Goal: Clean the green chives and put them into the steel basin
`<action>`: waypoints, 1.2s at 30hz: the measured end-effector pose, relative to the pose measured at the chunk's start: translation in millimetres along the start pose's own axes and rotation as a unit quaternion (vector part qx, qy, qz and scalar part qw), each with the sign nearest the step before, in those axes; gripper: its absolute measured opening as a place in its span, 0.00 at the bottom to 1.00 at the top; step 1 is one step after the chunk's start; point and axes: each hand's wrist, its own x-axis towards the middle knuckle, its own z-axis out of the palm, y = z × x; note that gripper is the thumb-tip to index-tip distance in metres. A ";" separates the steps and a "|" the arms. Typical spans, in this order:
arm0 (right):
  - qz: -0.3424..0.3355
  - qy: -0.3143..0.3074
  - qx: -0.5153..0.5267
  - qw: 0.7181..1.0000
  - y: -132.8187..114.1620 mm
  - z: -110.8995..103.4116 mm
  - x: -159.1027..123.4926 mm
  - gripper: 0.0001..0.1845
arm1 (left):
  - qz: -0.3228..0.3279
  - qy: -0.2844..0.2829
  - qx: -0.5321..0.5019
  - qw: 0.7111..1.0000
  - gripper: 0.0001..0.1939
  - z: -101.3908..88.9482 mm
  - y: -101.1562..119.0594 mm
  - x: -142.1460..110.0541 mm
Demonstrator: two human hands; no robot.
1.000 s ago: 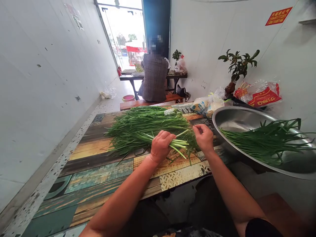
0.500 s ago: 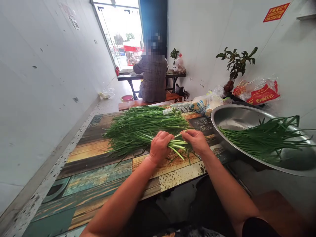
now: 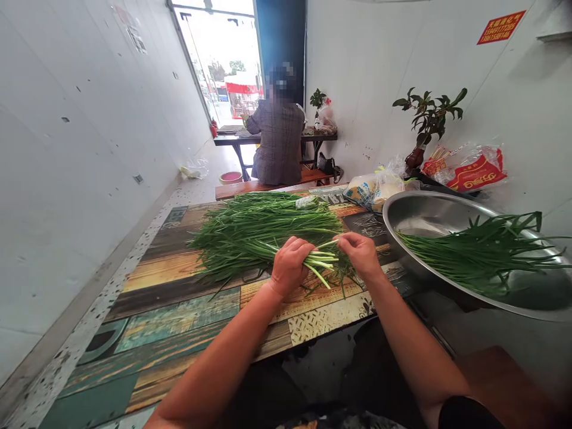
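Note:
My left hand (image 3: pixel 291 262) is closed around a small bunch of garlic chives (image 3: pixel 322 260), pale stalk ends pointing right and green leaves trailing left. At the tip of one stalk, my right hand (image 3: pixel 358 253) has thumb and forefinger pinched together; anything between them is too small to make out. Behind my left hand a large pile of chives (image 3: pixel 250 223) lies across the table, a white wrapping band (image 3: pixel 305 202) on it. Under the stalk ends are loose green scraps (image 3: pixel 344 271).
On the right a wide steel basin (image 3: pixel 440 201) holds more chives. Behind it are plastic bags (image 3: pixel 378 189), a potted plant (image 3: pixel 429 116) and a red package (image 3: pixel 476 173). The wood-patterned table (image 3: pixel 179 313) extends left. Ahead, a person (image 3: pixel 280 143) sits at another table (image 3: pixel 230 141).
My right hand moved left to the stalk ends, then drew slightly back to the right. My left hand keeps its grip on the bunch. The seated person's left arm moved outward.

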 end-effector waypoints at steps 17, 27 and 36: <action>-0.153 -0.087 -0.477 0.861 8.5 -2.4 42.3 0.10 | -0.084 0.225 -0.028 0.970 0.10 5.7 -18.7 -9.4; -0.262 -0.121 -0.316 0.904 -9.2 -20.3 23.5 0.11 | -0.046 0.160 0.020 0.986 0.09 -3.1 -10.9 -2.2; -0.251 -0.098 -0.152 0.951 -20.9 -17.4 1.4 0.09 | 0.058 0.074 0.043 0.995 0.13 -1.2 -9.9 -0.9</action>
